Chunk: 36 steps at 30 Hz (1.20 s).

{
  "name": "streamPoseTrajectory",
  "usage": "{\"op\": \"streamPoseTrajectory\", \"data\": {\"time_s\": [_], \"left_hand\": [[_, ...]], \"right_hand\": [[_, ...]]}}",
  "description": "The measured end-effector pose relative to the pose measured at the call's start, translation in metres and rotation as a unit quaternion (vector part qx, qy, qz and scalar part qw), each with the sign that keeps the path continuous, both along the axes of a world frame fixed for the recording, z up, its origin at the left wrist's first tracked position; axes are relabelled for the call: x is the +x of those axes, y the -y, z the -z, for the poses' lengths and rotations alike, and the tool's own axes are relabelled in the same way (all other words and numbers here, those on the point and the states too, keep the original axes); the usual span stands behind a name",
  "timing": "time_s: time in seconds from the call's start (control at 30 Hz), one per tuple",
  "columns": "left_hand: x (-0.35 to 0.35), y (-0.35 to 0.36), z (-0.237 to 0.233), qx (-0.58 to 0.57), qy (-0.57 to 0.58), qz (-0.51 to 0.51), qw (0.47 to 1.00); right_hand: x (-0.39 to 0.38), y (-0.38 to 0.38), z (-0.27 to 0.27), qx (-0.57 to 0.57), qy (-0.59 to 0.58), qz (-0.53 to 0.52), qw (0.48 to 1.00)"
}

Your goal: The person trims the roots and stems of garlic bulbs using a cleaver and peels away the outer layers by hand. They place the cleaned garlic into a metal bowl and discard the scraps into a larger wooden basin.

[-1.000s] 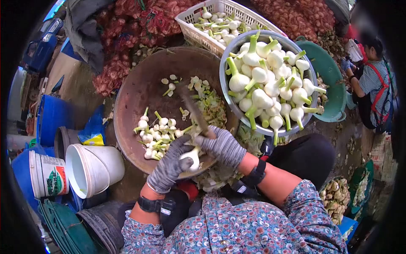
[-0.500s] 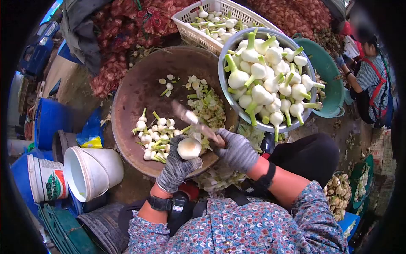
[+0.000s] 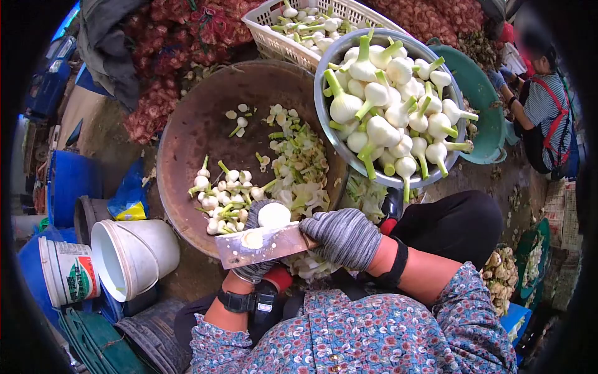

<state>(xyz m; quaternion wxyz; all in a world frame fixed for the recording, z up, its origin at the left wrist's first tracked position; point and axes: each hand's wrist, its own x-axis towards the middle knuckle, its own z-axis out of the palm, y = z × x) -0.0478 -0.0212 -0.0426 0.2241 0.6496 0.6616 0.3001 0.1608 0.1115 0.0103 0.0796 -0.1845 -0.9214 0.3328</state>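
My right hand, in a grey knitted glove, grips the handle of a broad knife. The blade lies level across the front of my left hand, with a pale round slice on it. Just behind the blade, my gloved left hand holds a white garlic bulb, and the blade hides most of its fingers. Beneath them is a wide brown basin with small trimmed bulbs at its near left side and peelings at its right. A metal bowl heaped with stemmed bulbs stands to the right.
Behind the bowl are a white crate of bulbs and red net sacks. A green tub stands at the right, near another person. White buckets are at the left, and loose garlic lies at the lower right.
The knife has swung down from above the basin to lie across the front of my left hand, and a slice now rests on its blade. The whole view has shifted slightly.
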Motion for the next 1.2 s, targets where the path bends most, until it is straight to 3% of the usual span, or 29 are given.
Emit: {"op": "streamPoseTrajectory", "data": {"time_s": [0.13, 0.2, 0.3, 0.37, 0.4, 0.43, 0.5, 0.6, 0.73, 0.83, 0.87, 0.97, 1.1, 1.2], "left_hand": [[-0.002, 0.017, 0.026, -0.022, -0.068, -0.01, 0.997], [0.006, 0.007, 0.002, -0.01, -0.116, -0.005, 0.993], [0.01, 0.009, 0.002, -0.006, -0.04, -0.023, 0.999], [0.008, 0.012, 0.017, 0.034, -0.191, 0.046, 0.98], [0.023, 0.002, -0.012, -0.004, 0.012, -0.047, 0.999], [0.032, -0.005, -0.036, -0.041, 0.213, -0.135, 0.967], [0.024, -0.01, -0.04, -0.033, 0.214, -0.098, 0.971], [0.021, -0.013, -0.034, -0.004, 0.298, -0.122, 0.947], [0.024, -0.016, -0.033, -0.029, 0.219, -0.131, 0.966], [0.022, -0.024, -0.034, 0.04, 0.01, -0.074, 0.996], [0.028, -0.029, -0.039, 0.053, 0.031, -0.089, 0.994], [0.034, -0.036, -0.045, 0.071, -0.021, -0.075, 0.994], [0.037, -0.035, -0.041, 0.045, -0.048, -0.062, 0.996], [0.043, -0.034, -0.047, 0.013, -0.014, -0.073, 0.997]], "right_hand": [[-0.002, 0.003, 0.012, 0.001, 0.029, 0.002, 1.0], [-0.003, 0.0, 0.023, 0.005, 0.031, 0.006, 0.999], [-0.001, -0.001, 0.03, -0.005, 0.038, 0.004, 0.999], [0.003, -0.009, 0.057, -0.02, 0.09, 0.082, 0.992], [0.006, -0.015, 0.074, -0.027, 0.115, 0.122, 0.986], [0.008, -0.034, 0.085, -0.065, 0.211, 0.12, 0.968], [0.007, -0.034, 0.081, -0.072, 0.249, 0.167, 0.951], [-0.002, -0.026, 0.062, -0.134, 0.13, 0.214, 0.959], [-0.008, -0.014, 0.033, -0.208, -0.093, 0.212, 0.95], [-0.01, -0.011, 0.012, -0.192, -0.094, 0.195, 0.957], [-0.01, -0.009, 0.012, -0.177, -0.125, 0.192, 0.957], [-0.01, -0.01, 0.009, -0.127, -0.053, 0.181, 0.974], [-0.008, -0.01, 0.008, -0.1, -0.043, 0.195, 0.975], [-0.008, -0.015, 0.014, -0.213, -0.024, 0.219, 0.952]]}}
